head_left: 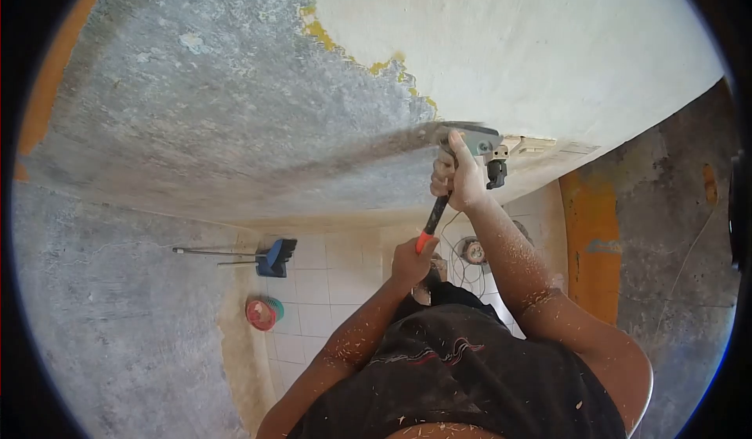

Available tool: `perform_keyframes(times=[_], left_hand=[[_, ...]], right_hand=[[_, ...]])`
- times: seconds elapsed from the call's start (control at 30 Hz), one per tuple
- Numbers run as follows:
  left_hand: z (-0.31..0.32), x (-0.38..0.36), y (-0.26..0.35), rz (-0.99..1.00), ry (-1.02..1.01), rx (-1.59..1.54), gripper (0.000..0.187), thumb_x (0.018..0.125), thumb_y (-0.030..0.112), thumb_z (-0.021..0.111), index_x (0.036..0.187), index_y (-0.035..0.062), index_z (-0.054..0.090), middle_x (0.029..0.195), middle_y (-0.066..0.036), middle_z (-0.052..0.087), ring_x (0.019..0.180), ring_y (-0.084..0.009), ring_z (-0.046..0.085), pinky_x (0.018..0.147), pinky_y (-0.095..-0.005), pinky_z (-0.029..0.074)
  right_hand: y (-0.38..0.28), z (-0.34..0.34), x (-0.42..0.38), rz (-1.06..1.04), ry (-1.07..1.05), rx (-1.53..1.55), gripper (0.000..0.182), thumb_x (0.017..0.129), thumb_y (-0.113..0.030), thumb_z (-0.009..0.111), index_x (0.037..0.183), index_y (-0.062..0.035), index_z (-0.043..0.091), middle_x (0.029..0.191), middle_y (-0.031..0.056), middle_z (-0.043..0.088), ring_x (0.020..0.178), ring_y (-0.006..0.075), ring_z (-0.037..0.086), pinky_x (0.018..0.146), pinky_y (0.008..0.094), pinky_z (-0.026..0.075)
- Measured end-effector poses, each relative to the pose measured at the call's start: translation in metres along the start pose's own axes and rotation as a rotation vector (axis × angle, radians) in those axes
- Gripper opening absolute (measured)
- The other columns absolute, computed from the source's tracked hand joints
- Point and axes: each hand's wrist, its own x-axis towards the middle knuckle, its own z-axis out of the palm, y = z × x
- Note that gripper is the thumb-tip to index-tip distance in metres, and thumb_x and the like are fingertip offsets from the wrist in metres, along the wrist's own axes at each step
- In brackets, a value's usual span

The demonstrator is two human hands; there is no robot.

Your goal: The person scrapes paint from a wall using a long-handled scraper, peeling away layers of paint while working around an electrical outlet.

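Note:
A wall scraper with a wide grey head point(478, 137) and a black handle with an orange end point(425, 241) slants up against the wall. My right hand point(458, 177) is closed around the handle close to the head, its thumb up along the head. Lower down, my left hand point(413, 263) wraps the orange end. The blade edge meets the wall where white paint point(533, 39) borders bare grey plaster point(235, 102). Ragged yellowish patches point(381, 67) show along that border. Paint flakes dot both my forearms and my dark shirt point(470, 368).
Just right of the scraper head, a wall socket point(499, 153) holds a black plug point(497, 174). A cord runs near a round object point(473, 252) on the tiled floor point(313, 282). Down left are a blue dustpan point(273, 259) and a pink bucket point(261, 314).

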Motion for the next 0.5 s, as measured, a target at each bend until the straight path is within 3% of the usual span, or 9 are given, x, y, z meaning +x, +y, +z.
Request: perform_keyframes(times=[0.17,0.3,0.4,0.47,0.5], left_hand=[[0.006,-0.009,0.012,0.004,0.012,-0.006,0.036,0.083,0.036,0.06,0.078,0.0002,0.062,0.058,-0.016,0.058,0.055,-0.0274,0.06,0.053,-0.0353,0.045],[-0.002,0.004,0.01,0.004,0.012,0.015,0.037,0.083,0.036,0.059,0.077,0.0,0.062,0.059,-0.017,0.059,0.055,-0.0262,0.061,0.053,-0.0357,0.045],[0.001,-0.012,0.003,-0.029,-0.044,-0.002,0.037,0.083,0.037,0.059,0.077,-0.0001,0.061,0.06,-0.018,0.058,0.057,-0.0298,0.061,0.054,-0.037,0.044],[0.021,-0.019,-0.026,0.005,-0.004,-0.001,0.037,0.083,0.037,0.059,0.078,0.0002,0.061,0.059,-0.018,0.058,0.058,-0.0295,0.061,0.053,-0.0374,0.044],[0.017,-0.012,-0.016,0.038,0.035,0.086,0.036,0.083,0.035,0.059,0.078,0.0,0.061,0.058,-0.018,0.057,0.055,-0.0279,0.06,0.052,-0.0364,0.043]], right_hand=[[0.008,0.002,-0.001,0.056,0.021,-0.084,0.05,0.086,-0.053,0.046,0.055,-0.0191,0.026,0.044,-0.0057,0.02,0.037,0.0098,0.018,0.038,0.026,0.016],[-0.009,0.013,0.003,-0.009,-0.104,-0.122,0.049,0.086,-0.053,0.046,0.056,-0.0205,0.027,0.046,-0.0064,0.018,0.038,0.0086,0.016,0.039,0.0252,0.015],[0.012,-0.006,-0.002,-0.006,-0.015,-0.048,0.05,0.085,-0.054,0.047,0.055,-0.0209,0.027,0.045,-0.0062,0.019,0.038,0.0086,0.017,0.039,0.025,0.016],[0.023,-0.013,0.002,0.132,-0.021,-0.098,0.051,0.085,-0.056,0.047,0.054,-0.0209,0.026,0.045,-0.0061,0.02,0.038,0.009,0.017,0.039,0.0254,0.016],[0.014,0.0,0.002,0.073,0.026,-0.123,0.052,0.084,-0.057,0.047,0.053,-0.0209,0.026,0.045,-0.0057,0.021,0.037,0.0093,0.018,0.039,0.0258,0.016]])
